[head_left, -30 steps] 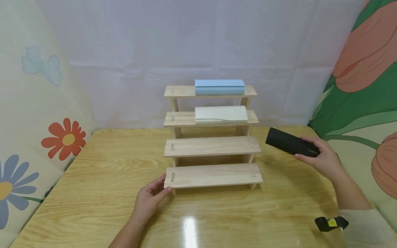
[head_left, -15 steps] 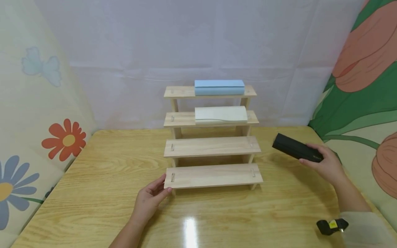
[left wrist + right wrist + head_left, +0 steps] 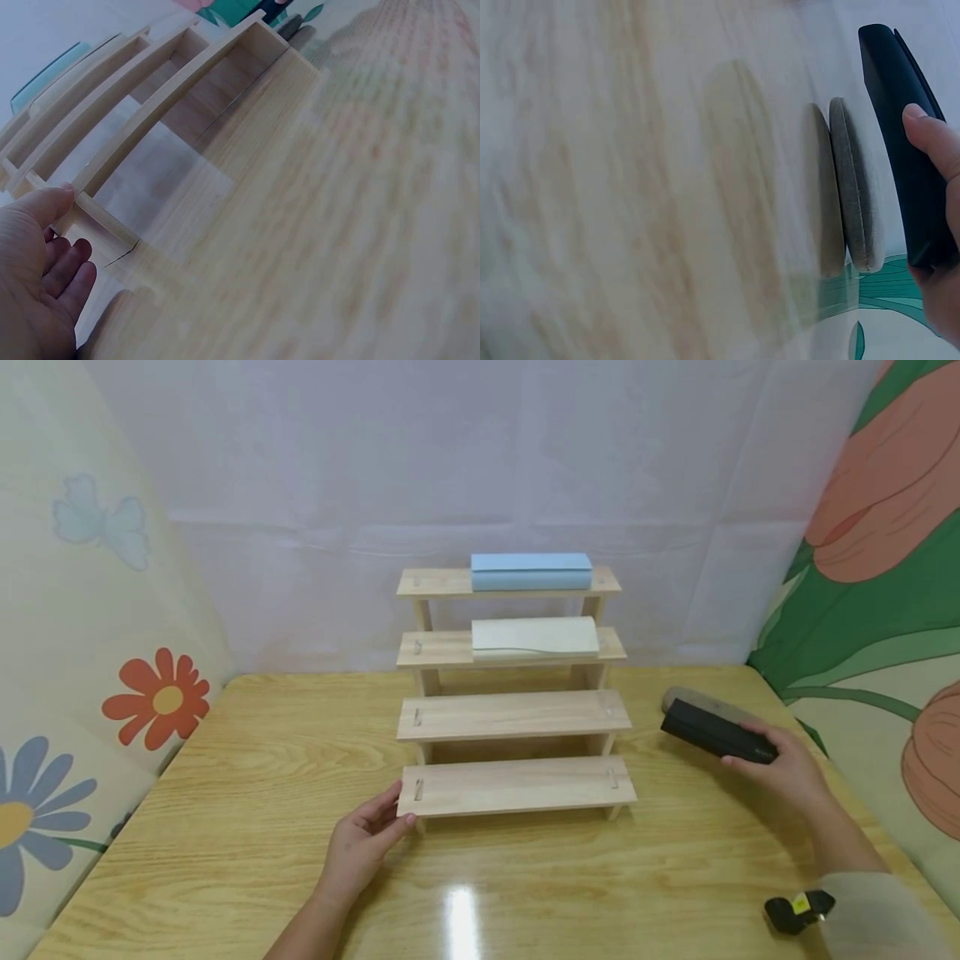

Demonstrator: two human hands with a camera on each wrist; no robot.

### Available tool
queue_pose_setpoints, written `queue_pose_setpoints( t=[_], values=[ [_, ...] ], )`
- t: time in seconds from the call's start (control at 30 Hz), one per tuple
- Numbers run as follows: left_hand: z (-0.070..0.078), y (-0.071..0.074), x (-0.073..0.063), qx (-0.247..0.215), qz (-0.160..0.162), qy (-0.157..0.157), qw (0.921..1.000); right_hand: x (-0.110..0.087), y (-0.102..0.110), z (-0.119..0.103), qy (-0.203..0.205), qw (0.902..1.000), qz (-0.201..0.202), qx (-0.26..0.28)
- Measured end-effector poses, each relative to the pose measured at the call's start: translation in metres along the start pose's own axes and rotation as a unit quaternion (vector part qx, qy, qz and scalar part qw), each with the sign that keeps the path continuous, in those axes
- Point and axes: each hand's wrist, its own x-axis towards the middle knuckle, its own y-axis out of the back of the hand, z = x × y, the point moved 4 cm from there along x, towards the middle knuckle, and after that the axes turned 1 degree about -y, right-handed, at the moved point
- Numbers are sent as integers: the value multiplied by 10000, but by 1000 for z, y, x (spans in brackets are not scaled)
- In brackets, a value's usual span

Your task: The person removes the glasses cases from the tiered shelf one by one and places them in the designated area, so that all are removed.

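Observation:
My right hand [image 3: 787,768] grips a black glasses case [image 3: 716,733] by its right end, thumb along the near side. The case hangs over the table, tilted. Behind it a grey-brown glasses case [image 3: 855,187] lies on the table, partly covered by the black one in the head view. My left hand [image 3: 363,843] holds the left end of the lowest board of a four-tier wooden display stand [image 3: 517,785], its thumb at the front corner. On the top tier sits a light blue glasses case [image 3: 531,573], and a white one [image 3: 534,637] rests on the tier below.
The stand is on a glossy wood-grain table [image 3: 262,760]. A white cloth [image 3: 337,468] hangs behind it. Flower-printed panels [image 3: 862,610] border the table left and right. A black device with a yellow label [image 3: 798,910] is by the right sleeve.
The right hand has carried the black case down and slightly right. The grey-brown case has come into sight behind it. The left hand stays at the stand.

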Motion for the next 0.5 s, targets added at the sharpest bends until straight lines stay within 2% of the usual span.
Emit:
queue_pose_setpoints(
  t=[0.5],
  values=[
    [0, -1, 0, -143, 5, -15, 9999, 3, -8, 14, -278, 9989, -313, -217]
  ],
)
